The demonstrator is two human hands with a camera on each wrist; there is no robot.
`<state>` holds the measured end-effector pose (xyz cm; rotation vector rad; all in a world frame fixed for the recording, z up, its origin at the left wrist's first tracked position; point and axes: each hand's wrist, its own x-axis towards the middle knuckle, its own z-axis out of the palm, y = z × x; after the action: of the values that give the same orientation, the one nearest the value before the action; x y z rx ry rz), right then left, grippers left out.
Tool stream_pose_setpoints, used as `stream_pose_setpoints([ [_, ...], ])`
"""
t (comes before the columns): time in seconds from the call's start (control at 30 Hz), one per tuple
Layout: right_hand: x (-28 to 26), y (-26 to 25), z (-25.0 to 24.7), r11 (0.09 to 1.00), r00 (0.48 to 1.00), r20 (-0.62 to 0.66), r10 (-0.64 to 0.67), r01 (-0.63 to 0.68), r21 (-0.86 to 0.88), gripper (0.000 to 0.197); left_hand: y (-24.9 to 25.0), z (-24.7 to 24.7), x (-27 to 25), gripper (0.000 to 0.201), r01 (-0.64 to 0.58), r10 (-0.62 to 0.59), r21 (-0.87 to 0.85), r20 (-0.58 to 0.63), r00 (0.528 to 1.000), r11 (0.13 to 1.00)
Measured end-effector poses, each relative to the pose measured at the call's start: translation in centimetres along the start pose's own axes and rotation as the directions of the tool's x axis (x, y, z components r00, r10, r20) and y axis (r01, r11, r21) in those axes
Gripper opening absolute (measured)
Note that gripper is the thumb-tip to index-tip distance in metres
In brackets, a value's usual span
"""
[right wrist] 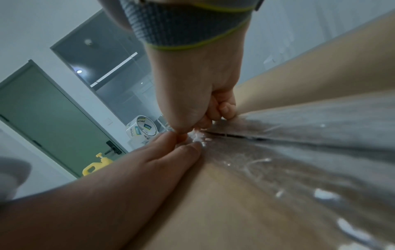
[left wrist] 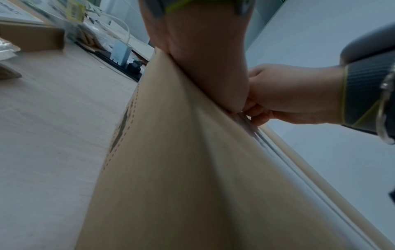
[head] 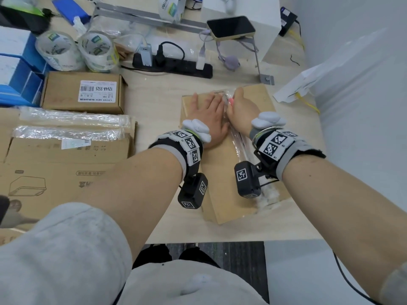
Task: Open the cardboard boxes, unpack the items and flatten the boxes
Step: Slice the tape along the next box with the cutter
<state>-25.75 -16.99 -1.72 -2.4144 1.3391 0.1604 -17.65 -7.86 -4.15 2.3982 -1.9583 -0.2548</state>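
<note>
One closed cardboard box [head: 259, 102] lies flat on the pale table [head: 154, 100], right of centre and near the front edge, with a strip of clear tape [head: 239, 139] running along its middle seam from far to near. The left hand [head: 208, 113] lies palm down on the left half of the box top, fingers straight and spread, pressing the cardboard. The right hand [head: 240, 106] sits just beside it on the seam, fingers curled into a fist around a small pink tool [head: 231, 102]; the right wrist view shows the curled fingers [right wrist: 222, 108] at the tape line, but what kind of tool it is cannot be told, perhaps a small cutter. The two hands touch at the seam.

At the left of the table, one smaller brown box [head: 82, 92] with a white label lies closed. Nearer, at the far left, flattened cardboard [head: 66, 170] is stacked with two strips of crumpled clear plastic [head: 72, 117] on top. Beyond the small box stand two rolls of clear tape [head: 58, 50], side by side, and a third roll stands at the far edge. One black power strip [head: 174, 63] lies across the middle of the table with plugs in it. One phone [head: 231, 27] rests on a stand at the far side. One white paper bag [head: 301, 84] sits at the right edge.
</note>
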Motion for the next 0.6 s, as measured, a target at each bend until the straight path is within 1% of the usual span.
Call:
stream_pose_setpoints([
  [0.1,0.18,-0.50,-0.37,1.000,1.000,0.023,-0.014,0.014,-0.015,0.037,-0.12,0.05,0.03,0.065,0.014,-0.014,-0.015,-0.001,1.000,1.000],
  [0.2,0.38,-0.64,0.00,1.000,1.000,0.000,0.002,-0.002,-0.028,0.040,0.12,0.19,-0.03,0.064,0.022,-0.022,-0.033,0.003,1.000,0.999],
  [0.27,0.18,-0.30,0.25,0.999,1.000,-0.010,0.002,-0.002,-0.039,0.042,0.26,0.13,-0.04,0.063,0.027,-0.027,-0.022,-0.003,1.000,0.999],
  [0.33,-0.01,-0.33,0.06,0.999,1.000,0.009,0.004,-0.004,-0.034,0.039,0.17,0.03,-0.05,0.063,0.030,-0.030,-0.002,-0.006,1.000,1.000],
  [0.4,0.52,-0.48,0.04,0.999,0.999,-0.005,0.051,-0.051,0.011,0.032,0.11,0.07,-0.04,0.064,0.024,-0.024,-0.008,0.006,1.000,1.000],
  [0.47,0.88,-0.67,0.21,0.994,0.994,-0.019,0.104,-0.103,0.047,0.032,0.16,0.18,0.01,0.065,0.025,-0.025,-0.023,0.004,1.000,0.999],
  [0.5,0.72,-0.70,0.32,0.994,0.994,-0.016,0.105,-0.104,0.039,0.032,0.21,0.16,-0.03,0.064,0.026,-0.026,-0.027,0.005,1.000,0.999],
  [0.6,0.06,-0.71,0.17,0.998,1.000,-0.003,0.027,-0.027,-0.055,0.038,0.20,-0.09,-0.08,0.063,0.032,-0.032,-0.009,0.004,0.999,0.999],
])
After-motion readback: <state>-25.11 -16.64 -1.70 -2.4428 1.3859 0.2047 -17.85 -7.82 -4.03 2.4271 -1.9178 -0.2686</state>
